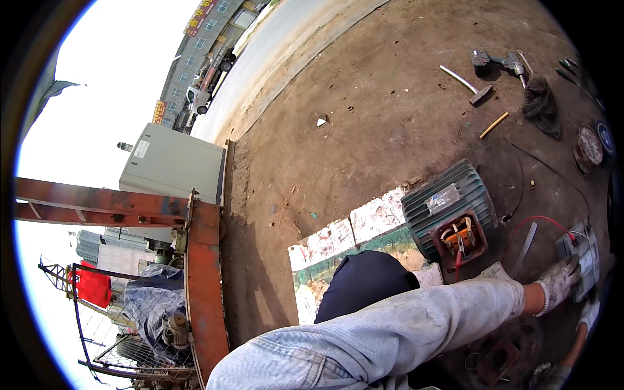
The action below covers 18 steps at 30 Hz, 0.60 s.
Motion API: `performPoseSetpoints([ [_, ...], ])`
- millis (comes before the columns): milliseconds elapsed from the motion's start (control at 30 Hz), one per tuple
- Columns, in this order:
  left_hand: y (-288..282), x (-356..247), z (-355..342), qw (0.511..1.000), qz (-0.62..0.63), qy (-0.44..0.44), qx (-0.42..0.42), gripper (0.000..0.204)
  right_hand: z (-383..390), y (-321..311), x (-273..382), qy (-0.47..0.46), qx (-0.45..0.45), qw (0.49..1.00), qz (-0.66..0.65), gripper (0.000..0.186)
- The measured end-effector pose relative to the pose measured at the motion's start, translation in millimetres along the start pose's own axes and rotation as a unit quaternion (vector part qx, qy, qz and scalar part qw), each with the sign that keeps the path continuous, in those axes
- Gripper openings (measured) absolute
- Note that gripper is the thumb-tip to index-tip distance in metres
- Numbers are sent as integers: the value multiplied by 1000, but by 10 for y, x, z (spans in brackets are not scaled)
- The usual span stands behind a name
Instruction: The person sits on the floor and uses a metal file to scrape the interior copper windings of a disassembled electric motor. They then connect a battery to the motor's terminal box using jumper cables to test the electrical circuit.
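Observation:
My left hand [559, 284], in a whitish work glove, holds the side of a grey box-shaped meter [589, 255] on the ground at the far right. A red lead and a dark lead run from the meter. My right hand [589, 313], also gloved, is beside the meter's near end; its fingers are mostly hidden at the dark rim. Left of the meter lies a green ribbed electric motor [437, 207] with its terminal box [480, 252] uncovered. Orange leads [460, 229] show inside, and a red-handled clip [458, 255] is attached there.
Painted boards [325, 244] lie under the motor. Beyond are a hammer [480, 95], cordless impact wrench [497, 63], yellow stick [494, 125], dark cloth [541, 106] and round tins [588, 146]. A flat metal strip [525, 248] lies near the meter. An orange steel frame [205, 279] stands left.

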<state>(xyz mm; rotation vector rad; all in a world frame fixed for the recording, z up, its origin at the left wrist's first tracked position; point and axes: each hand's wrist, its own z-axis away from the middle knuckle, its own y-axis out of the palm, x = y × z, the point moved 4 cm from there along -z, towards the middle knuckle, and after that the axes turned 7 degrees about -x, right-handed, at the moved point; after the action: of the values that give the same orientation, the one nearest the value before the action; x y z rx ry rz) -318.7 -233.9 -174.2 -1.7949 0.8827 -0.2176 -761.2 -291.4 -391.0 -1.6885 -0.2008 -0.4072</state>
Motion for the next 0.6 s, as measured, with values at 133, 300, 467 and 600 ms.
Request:
performPoseSetpoints([
  [133,59,20,67,999,-6,1,33,43,111,150,21,7,17,1000,-23,38],
  [300,126,37,184,995,-38,27,90,45,299,331,142,3,17,1000,-10,40],
  [467,131,-46,-32,998,-23,34,37,46,5,-62,-68,-40,-30,998,30,41],
  [600,166,1,126,996,-17,20,80,46,175,192,91,-2,67,997,-35,42],
])
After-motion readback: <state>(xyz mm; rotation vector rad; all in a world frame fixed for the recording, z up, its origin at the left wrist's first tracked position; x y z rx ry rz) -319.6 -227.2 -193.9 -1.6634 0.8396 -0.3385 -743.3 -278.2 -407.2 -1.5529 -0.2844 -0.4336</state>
